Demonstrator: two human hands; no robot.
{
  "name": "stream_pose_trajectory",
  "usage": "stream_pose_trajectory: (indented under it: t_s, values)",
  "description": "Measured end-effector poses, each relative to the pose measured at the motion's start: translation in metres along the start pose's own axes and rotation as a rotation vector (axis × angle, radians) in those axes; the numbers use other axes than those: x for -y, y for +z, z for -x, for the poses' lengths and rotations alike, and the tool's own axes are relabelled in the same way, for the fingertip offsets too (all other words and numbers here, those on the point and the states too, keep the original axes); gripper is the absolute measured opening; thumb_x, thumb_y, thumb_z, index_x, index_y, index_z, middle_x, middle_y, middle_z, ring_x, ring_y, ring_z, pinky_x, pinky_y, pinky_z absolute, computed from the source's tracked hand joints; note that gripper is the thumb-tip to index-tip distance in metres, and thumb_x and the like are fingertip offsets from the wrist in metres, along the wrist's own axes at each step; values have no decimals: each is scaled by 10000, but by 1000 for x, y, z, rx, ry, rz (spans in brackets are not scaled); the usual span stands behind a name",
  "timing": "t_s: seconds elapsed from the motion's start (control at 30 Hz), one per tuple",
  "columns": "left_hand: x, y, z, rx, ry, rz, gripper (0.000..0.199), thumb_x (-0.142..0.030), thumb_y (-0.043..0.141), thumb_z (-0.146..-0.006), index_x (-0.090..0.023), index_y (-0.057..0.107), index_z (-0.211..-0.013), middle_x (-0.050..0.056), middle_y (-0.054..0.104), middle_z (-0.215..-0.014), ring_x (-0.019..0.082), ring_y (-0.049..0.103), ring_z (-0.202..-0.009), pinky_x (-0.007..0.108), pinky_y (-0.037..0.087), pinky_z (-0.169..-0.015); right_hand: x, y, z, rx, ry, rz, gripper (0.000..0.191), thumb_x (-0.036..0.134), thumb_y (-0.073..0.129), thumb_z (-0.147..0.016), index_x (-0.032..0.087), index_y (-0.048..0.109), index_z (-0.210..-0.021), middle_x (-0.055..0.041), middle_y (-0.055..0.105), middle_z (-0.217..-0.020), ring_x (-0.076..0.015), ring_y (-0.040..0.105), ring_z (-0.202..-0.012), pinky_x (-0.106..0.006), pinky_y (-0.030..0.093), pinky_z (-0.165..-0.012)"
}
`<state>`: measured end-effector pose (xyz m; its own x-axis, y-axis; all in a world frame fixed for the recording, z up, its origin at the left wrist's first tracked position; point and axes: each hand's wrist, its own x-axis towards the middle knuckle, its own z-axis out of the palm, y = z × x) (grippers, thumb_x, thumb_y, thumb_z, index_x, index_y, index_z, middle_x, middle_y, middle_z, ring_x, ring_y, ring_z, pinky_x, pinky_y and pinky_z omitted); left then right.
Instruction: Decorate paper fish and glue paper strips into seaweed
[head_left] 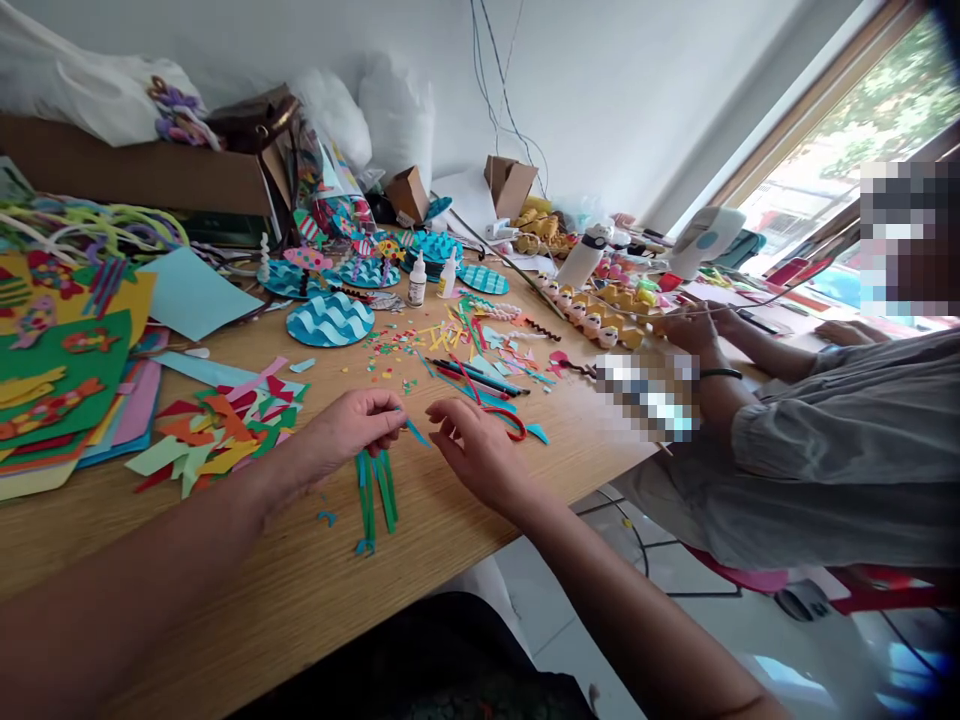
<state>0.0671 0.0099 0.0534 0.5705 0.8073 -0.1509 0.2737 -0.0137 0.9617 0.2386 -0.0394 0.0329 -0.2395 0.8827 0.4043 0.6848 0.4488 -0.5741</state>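
My left hand (375, 420) is closed in a pinch on a narrow blue paper strip (417, 432), whose free end points toward my right hand. Close by, my right hand (476, 450) has its thumb and fingers apart, with nothing visible between them. Under my left hand, green and blue paper strips (386, 490) lie on the table, and small curled blue paper bits (365, 547) lie near them. Red-handled scissors (516, 424) rest just behind my right hand, partly hidden by it. Dark pens (480, 376) lie beyond.
Coloured paper scraps (225, 430) and stacked sheets (67, 400) cover the left side. Behind are a blue wavy paper disc (330, 319), glue bottles (417, 280) and paper confetti (390, 350). An egg-carton strip (600, 318) stands to the right, near another person's hands (694, 328).
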Motion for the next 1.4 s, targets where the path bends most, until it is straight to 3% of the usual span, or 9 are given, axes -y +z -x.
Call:
stream_pose_trajectory:
  t_s: [0.1,0.23,0.43,0.67,1.0,1.4]
  values:
    - [-1,-1,-3,27,-22,6,241,-400,526,-692,-169,482,-637,-54,432,-544,86,399,-505,200,321,-474,-3,3,1,10,-239,207,163,141,429,-839,167,541,-955,-79,601,-919,-139,548,-816,-248,430,-691]
    - [0,-7,-11,58,8,-114,249,-415,514,-690,-173,493,-637,-50,429,-541,96,401,-504,209,310,-471,-4,5,-2,6,-329,328,192,196,385,-886,173,576,-890,-65,610,-860,-136,544,-780,-243,416,-700]
    - [9,-20,-25,75,153,-454,238,-373,457,-709,-173,549,-619,-25,512,-593,131,483,-604,234,363,-558,-4,10,-5,189,-256,436,233,182,350,-892,187,582,-903,-53,608,-882,-133,538,-784,-228,386,-680]
    - [15,-21,-25,-41,151,-628,149,-279,491,-672,-166,587,-652,-11,566,-628,138,520,-612,234,369,-560,-5,23,-8,341,-174,398,183,154,398,-863,171,572,-915,-53,594,-884,-129,542,-775,-217,367,-637]
    - [32,-30,-36,-72,249,-765,165,-240,459,-725,-168,604,-694,3,575,-695,143,530,-664,239,351,-585,-7,33,-17,328,-181,452,212,205,384,-884,197,590,-931,-41,593,-887,-144,527,-824,-223,374,-662]
    - [42,-33,-44,-82,243,-775,113,-208,491,-704,-169,591,-671,-4,557,-674,136,514,-633,233,349,-560,-4,35,-17,345,-177,475,224,198,370,-889,194,591,-855,-46,570,-828,-155,506,-791,-241,368,-666]
